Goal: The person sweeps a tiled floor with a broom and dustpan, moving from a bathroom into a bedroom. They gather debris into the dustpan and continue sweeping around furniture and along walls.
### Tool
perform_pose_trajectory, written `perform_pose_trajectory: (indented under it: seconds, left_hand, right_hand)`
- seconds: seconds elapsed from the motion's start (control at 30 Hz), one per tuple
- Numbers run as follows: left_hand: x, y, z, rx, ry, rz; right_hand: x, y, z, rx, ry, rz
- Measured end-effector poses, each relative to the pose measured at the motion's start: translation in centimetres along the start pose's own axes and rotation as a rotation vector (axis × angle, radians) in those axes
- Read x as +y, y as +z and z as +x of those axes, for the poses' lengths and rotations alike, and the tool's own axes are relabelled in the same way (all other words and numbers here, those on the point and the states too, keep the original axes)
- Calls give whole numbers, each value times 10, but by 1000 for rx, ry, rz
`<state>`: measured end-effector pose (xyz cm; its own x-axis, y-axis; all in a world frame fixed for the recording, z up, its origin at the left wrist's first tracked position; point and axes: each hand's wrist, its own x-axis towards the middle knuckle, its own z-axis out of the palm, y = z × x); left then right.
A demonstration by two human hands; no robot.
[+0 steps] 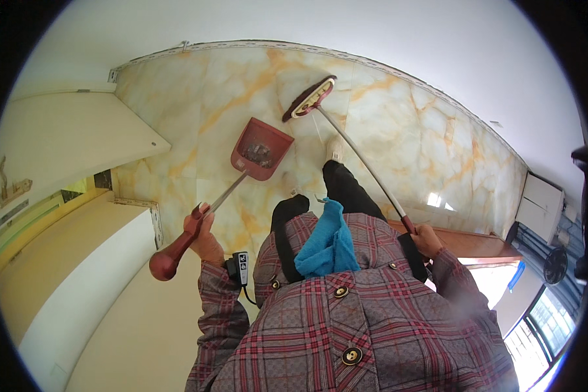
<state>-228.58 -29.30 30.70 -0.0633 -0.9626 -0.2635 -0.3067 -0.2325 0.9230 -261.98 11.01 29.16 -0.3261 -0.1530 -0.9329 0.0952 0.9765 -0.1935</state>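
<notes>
My left hand (208, 241) is closed around the handle of a red long-handled dustpan (269, 167). Grey dust and debris (258, 154) lie inside its pan, whose mouth faces up and to the right, towards the broom. In my right hand (426, 241) is the dark red grip of a broom (362, 159) with a pale stick. The broom head (313, 99), dark red and cream, is tilted on the marbled floor, apart from the dustpan. A blue cloth (327, 240) hangs at my waist, over the plaid jacket.
A marbled tile floor (235, 88) meets a white wall along a patterned skirting (294, 45). At the left a cream door (78, 127) with a handle stands ajar. A brown wooden surface (470, 243), a white cabinet (539, 206) and a black fan (554, 265) are at the right.
</notes>
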Motion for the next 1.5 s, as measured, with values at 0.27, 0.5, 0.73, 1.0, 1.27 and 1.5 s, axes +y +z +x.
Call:
perform_pose_trajectory:
  seconds: [0.27,0.5,0.73,1.0,1.27,1.5]
  left_hand:
    - [7,9,-3,-16,23,72]
    - [10,13,-9,-40,75,139]
    - [16,16,-13,-66,91,147]
    - [2,3,-6,-120,135,87]
    - [-4,-2,-1,-149,157,59]
    - [-3,-3,-3,-121,150,31]
  right_hand:
    - [-37,-13,14,-17,-266,-17]
    - [-62,-11,80,-26,-192,96]
    - [3,19,34,-31,-223,149]
    - [33,19,-67,-85,-157,312]
    - [136,46,-159,533,69,-334]
    - [126,36,-91,256,-103,299]
